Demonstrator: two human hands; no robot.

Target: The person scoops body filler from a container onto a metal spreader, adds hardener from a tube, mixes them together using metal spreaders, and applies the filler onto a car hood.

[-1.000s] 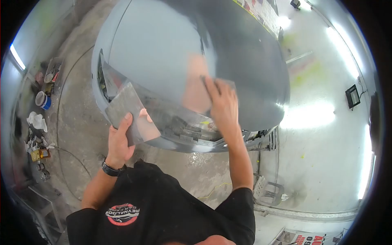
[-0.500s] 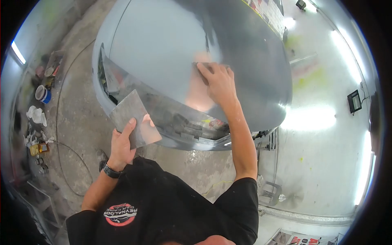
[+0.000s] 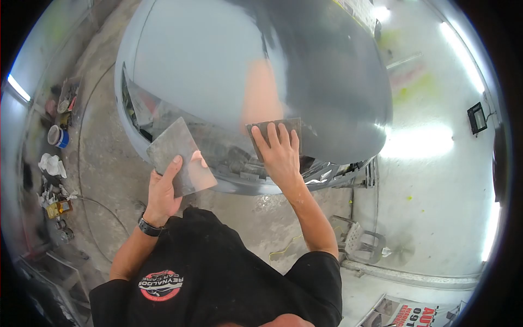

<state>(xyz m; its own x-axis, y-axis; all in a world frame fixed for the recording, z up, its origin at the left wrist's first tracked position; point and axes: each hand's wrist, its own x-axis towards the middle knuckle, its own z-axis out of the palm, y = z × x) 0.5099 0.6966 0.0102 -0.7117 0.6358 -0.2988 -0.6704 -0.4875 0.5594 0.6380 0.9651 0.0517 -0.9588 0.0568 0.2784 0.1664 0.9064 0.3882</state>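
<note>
My left hand [image 3: 162, 191] grips a square grey metal plate [image 3: 177, 155], thumb on top; a small pink dab of putty shows on its face. My right hand [image 3: 280, 155] presses a thin, dark, square spreader [image 3: 294, 131], fingers spread along it. It lies near the front edge of a car hood [image 3: 201, 60], which is pale grey on one side and darker grey on the other. A smooth pink-orange strip of putty [image 3: 260, 90] runs up the hood from the spreader's far edge. The spreader's near side is partly hidden under my hand.
Along the left wall stand a blue-and-white tub [image 3: 58, 136], crumpled white paper [image 3: 52, 165] and a yellow container [image 3: 58, 209]. A hose [image 3: 81, 163] crosses the concrete floor. A plastic chair [image 3: 365, 245] stands at right, and a work lamp [image 3: 477, 119] is on the wall.
My right hand has drawn the spreader toward me, from mid-hood to the front edge, uncovering more of the putty strip. My left hand and the plate stay nearly still. The view has shifted slightly.
</note>
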